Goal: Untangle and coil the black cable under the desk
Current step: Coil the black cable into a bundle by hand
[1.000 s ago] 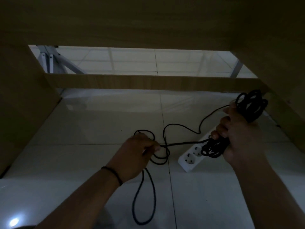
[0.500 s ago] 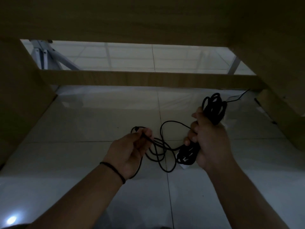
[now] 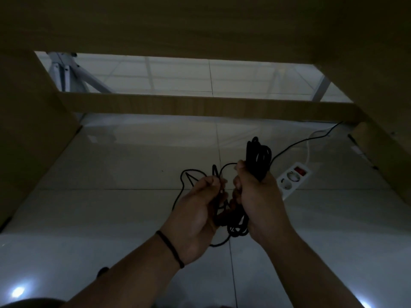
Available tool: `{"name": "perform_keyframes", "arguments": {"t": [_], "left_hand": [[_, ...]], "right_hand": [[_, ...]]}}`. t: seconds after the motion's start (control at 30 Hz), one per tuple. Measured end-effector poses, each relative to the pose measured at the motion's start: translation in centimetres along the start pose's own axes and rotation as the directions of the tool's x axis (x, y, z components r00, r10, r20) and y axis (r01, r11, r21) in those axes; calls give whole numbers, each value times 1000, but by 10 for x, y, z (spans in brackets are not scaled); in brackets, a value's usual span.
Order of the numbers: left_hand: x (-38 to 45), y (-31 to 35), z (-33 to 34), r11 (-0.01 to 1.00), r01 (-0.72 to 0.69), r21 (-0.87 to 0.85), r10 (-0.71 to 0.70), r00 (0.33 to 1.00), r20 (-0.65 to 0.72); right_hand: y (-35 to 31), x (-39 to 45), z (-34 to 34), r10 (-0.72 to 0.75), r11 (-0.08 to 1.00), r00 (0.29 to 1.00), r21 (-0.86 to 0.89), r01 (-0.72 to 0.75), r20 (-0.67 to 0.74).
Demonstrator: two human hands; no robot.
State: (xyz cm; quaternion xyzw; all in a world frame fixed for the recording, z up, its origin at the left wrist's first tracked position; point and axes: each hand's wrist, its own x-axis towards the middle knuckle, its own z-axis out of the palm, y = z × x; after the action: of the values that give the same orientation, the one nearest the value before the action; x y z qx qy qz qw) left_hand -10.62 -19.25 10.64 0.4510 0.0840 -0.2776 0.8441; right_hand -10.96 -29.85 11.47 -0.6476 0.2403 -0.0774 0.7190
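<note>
Wood-grain desk (image 3: 200, 23) over glossy tiled floor (image 3: 111, 196), white power strip (image 3: 293, 177) right; right hand (image 3: 259, 201) fists the upright coil of thin black cable (image 3: 258, 157), left hand (image 3: 195, 216) just beside pinches the slack loops, tail trailing far-right.

Count so far: two bare hands (image 3: 195, 210), one thin black cable (image 3: 259, 156), one white plastic power strip (image 3: 291, 181), one black wristband (image 3: 170, 248).

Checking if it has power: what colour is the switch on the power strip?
Red, on the white power strip, seen in the head view; whether it glows is unclear.
</note>
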Motion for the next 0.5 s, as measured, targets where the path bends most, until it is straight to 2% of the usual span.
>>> {"name": "perform_keyframes", "arguments": {"t": [0.17, 0.37, 0.5], "left_hand": [[-2, -2, 1, 987, -56, 153, 45, 996, 77], [-6, -1, 2, 950, -161, 266, 164, 986, 10], [-6, 3, 0, 951, -163, 264, 164, 986, 19]], "right_hand": [[3, -5, 4, -19, 995, 1000, -94, 21, 13], [5, -8, 6, 17, 998, 996, -68, -11, 91], [4, -10, 6, 37, 997, 990, -74, -27, 133]]}}
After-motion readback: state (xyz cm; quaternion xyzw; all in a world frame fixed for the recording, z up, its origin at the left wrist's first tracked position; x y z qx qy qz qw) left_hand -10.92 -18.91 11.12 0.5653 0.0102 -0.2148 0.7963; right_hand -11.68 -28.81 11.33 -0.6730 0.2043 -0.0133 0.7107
